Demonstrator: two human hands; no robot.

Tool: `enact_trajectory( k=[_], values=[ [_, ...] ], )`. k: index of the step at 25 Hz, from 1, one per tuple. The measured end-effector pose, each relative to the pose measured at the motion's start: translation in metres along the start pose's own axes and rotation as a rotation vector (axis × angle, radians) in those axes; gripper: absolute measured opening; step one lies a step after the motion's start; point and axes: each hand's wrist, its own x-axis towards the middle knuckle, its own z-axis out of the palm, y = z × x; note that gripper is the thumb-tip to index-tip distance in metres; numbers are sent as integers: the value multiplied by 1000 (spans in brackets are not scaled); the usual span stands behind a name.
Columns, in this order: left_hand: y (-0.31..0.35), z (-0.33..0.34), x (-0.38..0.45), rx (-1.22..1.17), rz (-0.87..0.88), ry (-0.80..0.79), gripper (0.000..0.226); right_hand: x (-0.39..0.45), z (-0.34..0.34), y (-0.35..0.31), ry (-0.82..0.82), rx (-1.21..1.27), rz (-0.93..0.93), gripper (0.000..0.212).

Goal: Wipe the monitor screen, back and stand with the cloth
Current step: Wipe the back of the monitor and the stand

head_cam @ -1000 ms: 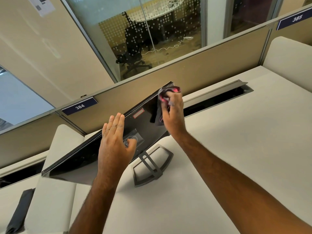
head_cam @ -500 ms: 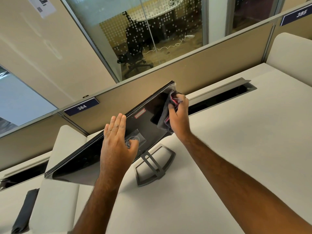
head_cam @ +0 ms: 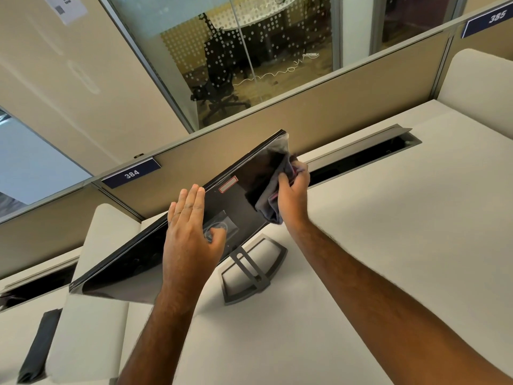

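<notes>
1. Head view is showing a black monitor tilting with its glossy back facing the camera, and every place below is given relative to this monitor.
2. Left hand is lying flat on the monitor's back near the middle, its fingers straight and together pointing toward the top edge, with the thumb resting by the round mount plate.
3. Right hand is gripping a bunched grey cloth with red trim, fingers curling round it, and is pressing it against the monitor's back close to the right-hand end.
4. Below the monitor, a grey stand with an open frame base is sitting on the white desk.
5. A red-bordered label is showing on the monitor's back, between the two hands and nearer the top edge.
6. Behind the monitor, a beige partition is running across, carrying a blue plate reading 384 to the monitor's left and one reading 385 far to its right.
7. A long cable slot is lying open in the desk just right of the monitor.
8. A dark flat object is lying well below and left of the monitor; what it is cannot be told.
</notes>
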Motion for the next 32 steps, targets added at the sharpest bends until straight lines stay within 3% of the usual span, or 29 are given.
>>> enact_trajectory(
  k=[3, 5, 9, 11, 18, 20, 23, 25, 30, 32],
  values=[
    [0, 0, -2, 2, -7, 4, 78, -11, 12, -2, -4, -30, -206, 29],
    [0, 1, -1, 4, -9, 2, 78, -20, 10, 23, 16, -62, -209, 32],
    [1, 1, -1, 8, -7, 1, 79, -21, -6, 70, 50, -89, 217, 37],
    [1, 1, -2, 13, -8, 0, 79, -10, -11, 69, 48, -43, 310, 34],
    [1, 2, -2, 22, -13, 6, 81, -5, 8, 24, 77, -49, -34, 27],
    [1, 3, -2, 28, -13, 9, 81, -9, 3, 46, 56, -46, 44, 29],
    [2, 3, -1, 26, -11, 11, 81, -10, -13, 76, -14, 25, 354, 29],
    [1, 3, -1, 29, -9, 18, 81, -1, -19, 75, -26, 39, 458, 26],
    [2, 5, -2, 22, -13, 27, 81, 15, -3, 41, 69, 35, 99, 22],
    [3, 6, -4, 20, -8, 29, 79, 11, 3, 52, 104, -19, 54, 24]
  ],
)
